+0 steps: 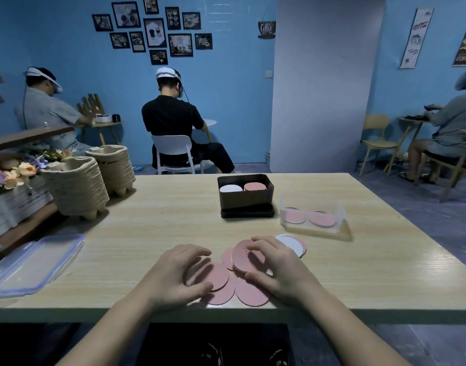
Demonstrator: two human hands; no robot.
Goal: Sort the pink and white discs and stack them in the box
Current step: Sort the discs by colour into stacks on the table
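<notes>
Several pink discs [251, 291] lie spread near the table's front edge. My right hand [276, 270] grips a small stack of pink discs [243, 256], tilted up on edge. My left hand [179, 273] rests with curled fingers on a flat pink disc [216, 276], thumb and fingers around its rim. A white disc [290, 243] lies on a pink one just right of my right hand. Farther back, the dark box [245, 198] holds a white stack [230, 188] on the left and a pink stack [255, 186] on the right.
A clear plastic container [312, 219] with pink discs stands right of the box. Its clear lid [34, 262] lies at the table's left. Stacks of pulp trays [76, 186] and flowers sit at the far left. People sit at other tables behind.
</notes>
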